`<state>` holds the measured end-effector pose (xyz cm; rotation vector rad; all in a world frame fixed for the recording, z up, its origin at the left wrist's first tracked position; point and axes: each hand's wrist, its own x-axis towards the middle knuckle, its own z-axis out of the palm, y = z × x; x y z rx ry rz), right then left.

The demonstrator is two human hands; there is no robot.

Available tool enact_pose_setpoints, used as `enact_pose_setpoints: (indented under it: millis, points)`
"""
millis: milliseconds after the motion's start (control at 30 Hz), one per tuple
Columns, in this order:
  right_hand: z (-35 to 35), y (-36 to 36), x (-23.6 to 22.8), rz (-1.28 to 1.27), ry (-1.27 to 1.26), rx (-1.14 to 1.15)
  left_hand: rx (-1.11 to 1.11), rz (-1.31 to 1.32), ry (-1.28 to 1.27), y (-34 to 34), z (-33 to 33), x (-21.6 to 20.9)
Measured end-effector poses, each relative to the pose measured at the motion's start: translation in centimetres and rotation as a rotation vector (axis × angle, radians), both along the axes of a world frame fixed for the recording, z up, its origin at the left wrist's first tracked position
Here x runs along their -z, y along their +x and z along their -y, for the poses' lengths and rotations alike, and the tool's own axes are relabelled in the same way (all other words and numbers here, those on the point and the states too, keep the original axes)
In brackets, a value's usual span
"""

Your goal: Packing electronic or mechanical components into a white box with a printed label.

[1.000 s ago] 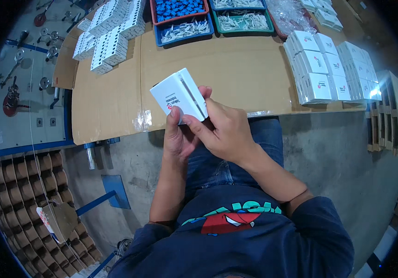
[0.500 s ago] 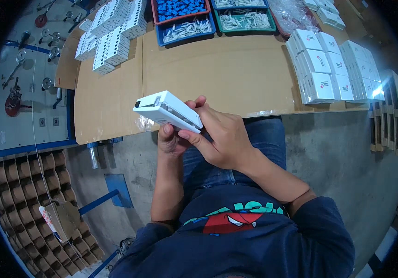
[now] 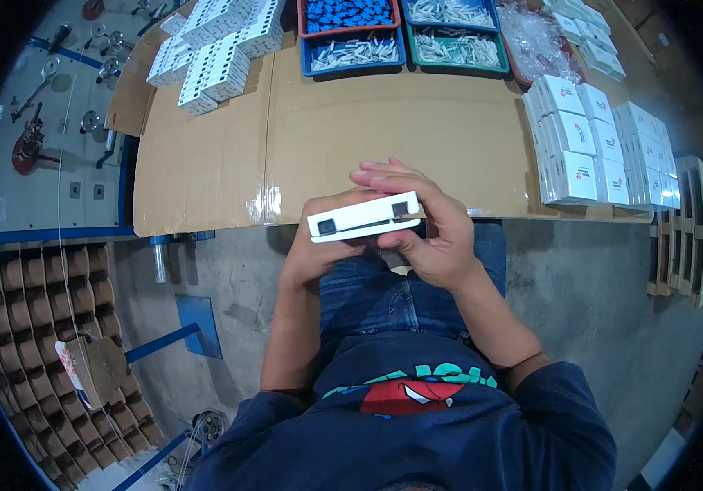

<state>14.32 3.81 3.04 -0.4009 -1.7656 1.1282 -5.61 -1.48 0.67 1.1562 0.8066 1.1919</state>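
Observation:
A white plastic housing (image 3: 365, 214) is held up between both hands, just in front of the table's near edge. Its narrow side shows, with a small black square close to either end. A thin white cover runs along its lower face, with a wedge-shaped gap between the two toward the right end. My left hand (image 3: 306, 255) is closed around the left end, its fingers mostly hidden behind the housing. My right hand (image 3: 447, 237) grips the right end, thumb below at the cover and fingers stretched over the far side.
The table (image 3: 351, 139) is covered with cardboard. Stacked white units (image 3: 220, 69) stand at back left, white boxed units (image 3: 572, 143) at right. Behind are a bin of blue parts (image 3: 347, 33), trays of white pieces (image 3: 458, 69) and clear plastic bags (image 3: 536, 37). A cardboard divider crate (image 3: 49, 327) sits lower left.
The housing has turned from a slanted position so that its narrow side with the black squares shows. Both hands have shifted their grip, the left moving to the left end and the right to the right end.

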Motion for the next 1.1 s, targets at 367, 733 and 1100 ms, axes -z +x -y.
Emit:
enact_pose_setpoints:
  millis: [367, 733, 1100]
  points:
    - [0.4, 0.4, 0.0, 0.0, -0.065, 0.074, -0.024, 0.152, -0.169, 1.0, 0.8, -1.0]
    - [-0.1, 1.3, 0.4, -0.108, -0.133, -0.013, 0.013, -0.155, 0.09, 1.2, 0.6, -2.7]
    - [-0.4, 1.9, 0.5, 0.007, -0.062, 0.055, -0.122, -0.349, 0.131, 1.4, 1.0, -3.7]
